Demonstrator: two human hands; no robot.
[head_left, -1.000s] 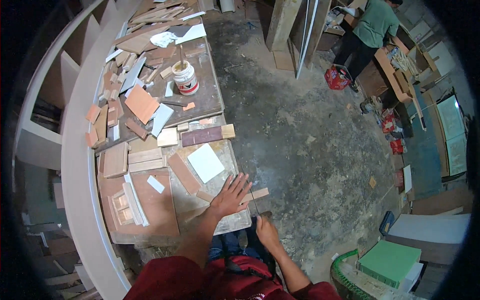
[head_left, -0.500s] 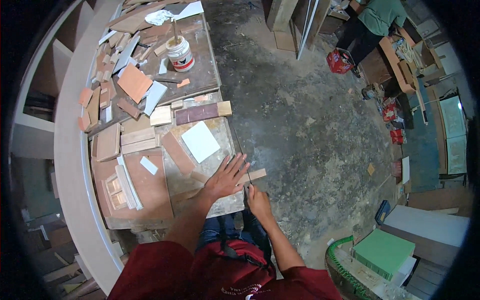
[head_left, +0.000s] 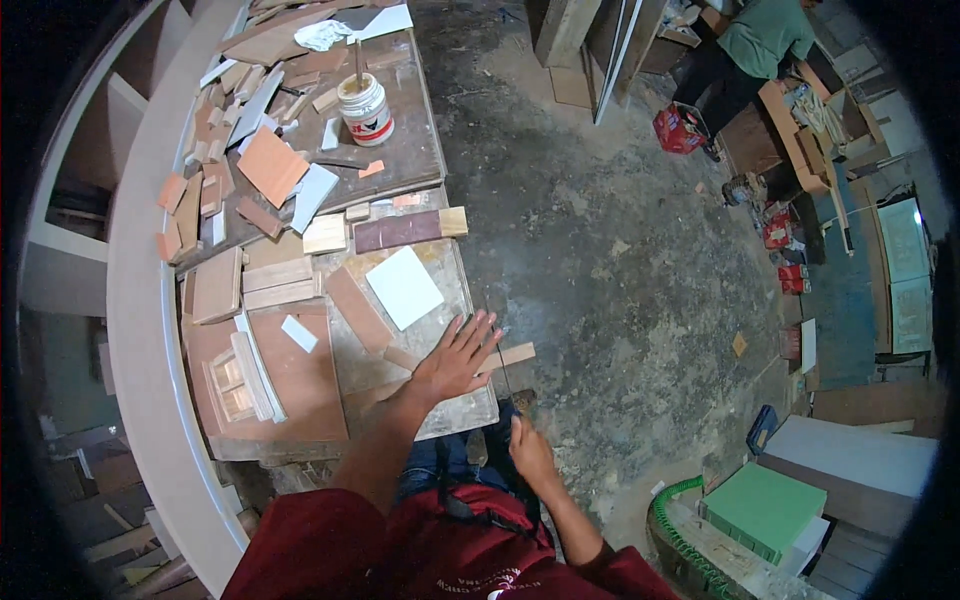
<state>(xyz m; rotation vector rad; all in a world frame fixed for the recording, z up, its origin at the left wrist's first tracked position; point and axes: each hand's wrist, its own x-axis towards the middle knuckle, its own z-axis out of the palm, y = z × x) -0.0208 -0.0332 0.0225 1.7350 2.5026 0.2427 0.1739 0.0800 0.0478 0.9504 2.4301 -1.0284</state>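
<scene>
My left hand [head_left: 455, 362] lies flat with fingers spread, pressing a narrow wood strip [head_left: 519, 354] onto the worktable [head_left: 462, 412]. The strip's end sticks out past the table's right edge. Just beyond that edge, my right hand [head_left: 534, 456] is closed round the handle of a thin saw [head_left: 505, 376]. Its slim dark blade runs up beside the table edge and crosses the strip; most of the handle is hidden in my fist. Ahead of my left hand lie a white square tile-like piece [head_left: 404, 287] and a brown wood piece [head_left: 358, 308].
A white tub [head_left: 366, 112] with a stick in it stands on the far table among many wood offcuts [head_left: 272, 165]. A long pale panel [head_left: 140, 300] borders the left. At the far right a person [head_left: 760, 45] bends over a bench. A green box [head_left: 765, 510] sits lower right.
My right hand has drawn back toward my body with the saw, away from the strip. My left hand stays spread on the wood strip.
</scene>
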